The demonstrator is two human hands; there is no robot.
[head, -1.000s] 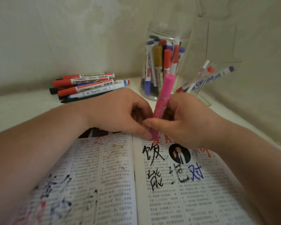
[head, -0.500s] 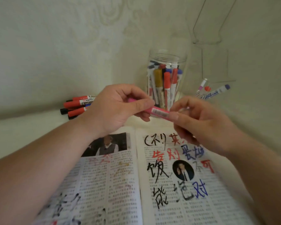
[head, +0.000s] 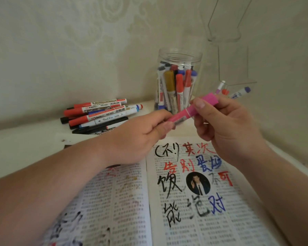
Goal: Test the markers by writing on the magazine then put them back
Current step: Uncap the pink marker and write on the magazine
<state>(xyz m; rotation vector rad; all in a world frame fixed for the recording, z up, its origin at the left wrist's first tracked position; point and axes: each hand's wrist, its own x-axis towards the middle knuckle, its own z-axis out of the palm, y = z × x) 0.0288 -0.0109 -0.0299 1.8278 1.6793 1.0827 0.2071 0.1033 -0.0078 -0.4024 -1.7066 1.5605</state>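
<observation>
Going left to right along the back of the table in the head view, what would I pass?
Pile of markers → jar full of markers → leaning markers near the right wall.

Views: one, head-worn, wide-angle.
Vantage: above and behind both forearms, at the person's own position.
Facing: forward and down, toward a corner of pale wall [head: 60, 50].
Nearness: close. The forearms enter from the bottom corners, with the left hand [head: 137, 139] and right hand [head: 229, 132] mid-frame.
Frame centre: pink marker [head: 187, 113], gripped by both hands.
Foreground: open magazine [head: 238, 219] fills the lower half, cut by the bottom edge.
Far field: clear jar [head: 180, 57], upper centre, against the wall.
</observation>
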